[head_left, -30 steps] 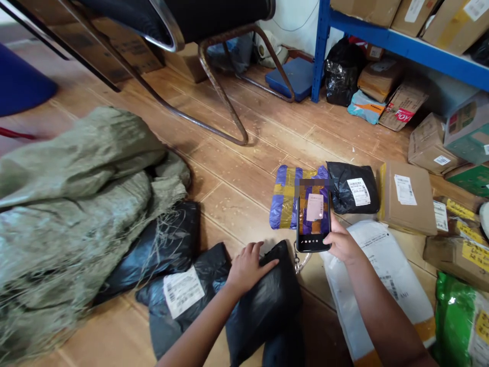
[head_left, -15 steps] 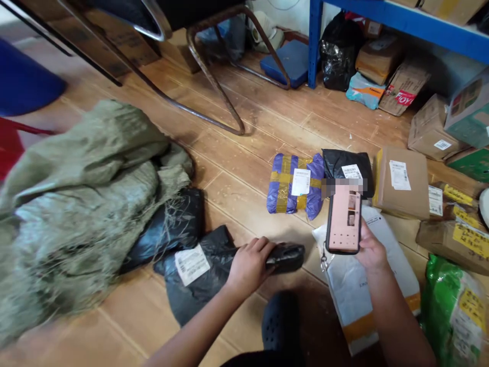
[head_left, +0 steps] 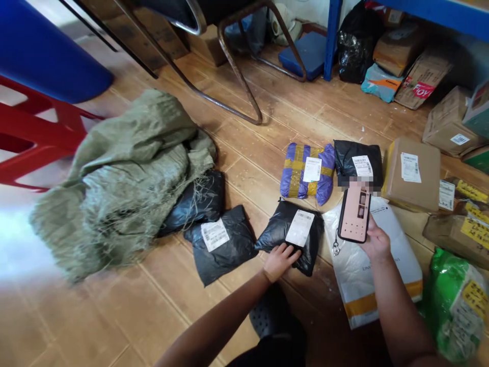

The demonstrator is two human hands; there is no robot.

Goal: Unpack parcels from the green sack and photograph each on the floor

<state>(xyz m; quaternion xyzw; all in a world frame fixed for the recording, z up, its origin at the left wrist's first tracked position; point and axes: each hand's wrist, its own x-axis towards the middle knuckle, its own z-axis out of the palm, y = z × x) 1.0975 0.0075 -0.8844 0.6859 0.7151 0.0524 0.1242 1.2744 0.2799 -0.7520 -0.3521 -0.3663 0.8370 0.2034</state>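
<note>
My left hand (head_left: 281, 262) lies on the lower edge of a black plastic parcel (head_left: 277, 227), its fingers spread flat below the white label. The parcel rests label up on the wooden floor. My right hand (head_left: 376, 240) grips a phone (head_left: 354, 214) with a dark rim and pink face, above a white mailer bag (head_left: 395, 255) with an orange-brown band. A strap with a metal ring hangs from the phone. Left of my left hand lies another labelled black parcel (head_left: 233, 250). A further black parcel (head_left: 210, 196) sticks out from under a green woven sack (head_left: 126, 168).
Beyond lie a purple parcel with yellow tape (head_left: 296, 176), a black parcel (head_left: 347, 153) and a cardboard box (head_left: 428, 163). A green bag (head_left: 443, 285) is at lower right. A metal-framed chair (head_left: 244, 81), blue shelf (head_left: 331, 46) and red plastic stool (head_left: 49, 137) stand around.
The black parcel under my left hand has gone from gripped and tilted edge-on to flat on the floor, label up. My left fingers have loosened. The view has shifted left.
</note>
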